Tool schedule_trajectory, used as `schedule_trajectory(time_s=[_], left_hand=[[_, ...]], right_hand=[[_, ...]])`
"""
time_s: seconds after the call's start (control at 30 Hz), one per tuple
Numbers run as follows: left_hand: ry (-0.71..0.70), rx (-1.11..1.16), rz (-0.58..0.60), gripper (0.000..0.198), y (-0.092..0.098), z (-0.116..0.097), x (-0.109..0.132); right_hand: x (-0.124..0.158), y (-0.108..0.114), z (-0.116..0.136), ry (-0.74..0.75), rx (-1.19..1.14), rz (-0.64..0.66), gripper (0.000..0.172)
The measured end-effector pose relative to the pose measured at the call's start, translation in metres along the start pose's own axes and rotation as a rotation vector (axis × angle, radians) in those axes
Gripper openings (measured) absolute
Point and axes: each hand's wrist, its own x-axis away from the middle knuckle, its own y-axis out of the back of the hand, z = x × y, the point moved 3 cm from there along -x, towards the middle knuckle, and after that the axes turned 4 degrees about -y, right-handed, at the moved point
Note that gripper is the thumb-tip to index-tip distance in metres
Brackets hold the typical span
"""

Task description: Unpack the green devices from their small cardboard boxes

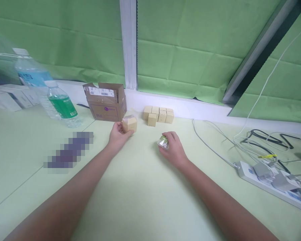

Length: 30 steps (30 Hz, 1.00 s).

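Note:
My left hand (119, 136) is closed around a small tan cardboard box (130, 124), with a clear plastic-like piece showing at its top. To the right, my right hand (174, 149) grips a small clear, shiny container (163, 142) with something yellow-green at its top; its exact kind is hard to make out. Several similar small tan boxes (162, 115) stand in a cluster near the wall, beyond and between my hands. Behind my left hand stands a larger brown carton (106, 108) with its top flaps up.
At left stand a green-labelled water bottle (64, 106), a larger blue-labelled bottle (31, 77) and white boxes (12, 97). A blurred-out dark item (70, 152) lies nearer. A power strip (262, 180) with plugs and tangled cables (253, 147) occupies the right side. Green blinds (185, 50) hang behind.

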Motion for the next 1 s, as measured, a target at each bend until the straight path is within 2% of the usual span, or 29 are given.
schedule_trajectory(time_s=[0.1,0.2,0.3,0.43,0.57,0.73,0.87,1.0], left_hand=[[-0.017,-0.333,0.009,0.058,0.007,0.004,-0.003],[0.048,-0.701,0.076,0.057,0.014,0.008,-0.007],[0.075,-0.868,0.085,0.058,0.017,0.011,-0.011],[0.031,-0.882,0.050,0.067,0.016,0.008,-0.011],[-0.003,-0.862,0.014,0.071,0.016,0.004,-0.009],[0.005,-0.863,-0.017,0.073,0.021,0.006,-0.013],[0.013,-0.869,-0.081,0.086,0.024,0.005,-0.012],[-0.020,-0.829,-0.185,0.090,0.025,-0.002,-0.008]], right_hand=[[0.004,-0.006,-0.001,0.095,0.069,0.006,0.043],[0.006,-0.013,-0.004,0.135,0.109,0.039,0.042],[0.007,-0.019,-0.006,0.161,0.145,0.086,0.036],[0.010,-0.021,-0.003,0.129,0.119,0.155,0.039],[0.016,-0.015,0.011,0.129,0.066,0.254,0.043],[0.019,-0.010,0.021,0.139,-0.015,0.330,0.070],[0.012,-0.010,0.004,0.078,-0.008,0.271,0.077],[-0.004,-0.007,-0.034,-0.051,0.021,0.171,0.079]])
